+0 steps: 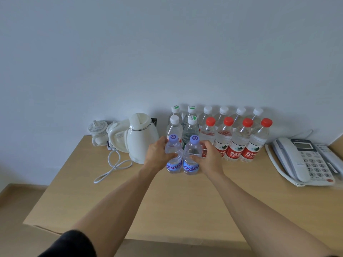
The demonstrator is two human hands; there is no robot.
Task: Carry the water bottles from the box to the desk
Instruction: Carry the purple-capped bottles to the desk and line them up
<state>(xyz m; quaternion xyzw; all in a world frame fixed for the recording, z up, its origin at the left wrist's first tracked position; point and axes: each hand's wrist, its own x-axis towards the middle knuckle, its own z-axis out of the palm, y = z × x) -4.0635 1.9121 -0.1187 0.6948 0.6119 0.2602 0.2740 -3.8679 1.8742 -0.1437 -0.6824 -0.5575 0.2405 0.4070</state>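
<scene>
Your forearms reach up from the bottom of the frame; your left hand point(157, 154) grips the left purple-capped bottle point(174, 156) and your right hand point(210, 157) grips the right purple-capped bottle point(192, 156), both upright and touching at mid-frame on the desk point(167, 201).

Bare desk point(167, 201) is left open nearer than the hands. Passage beyond them is blocked by rows of bottles point(222, 138); the left is closed by the kettle point(141, 136), the right by red-capped bottles point(248, 143).
</scene>
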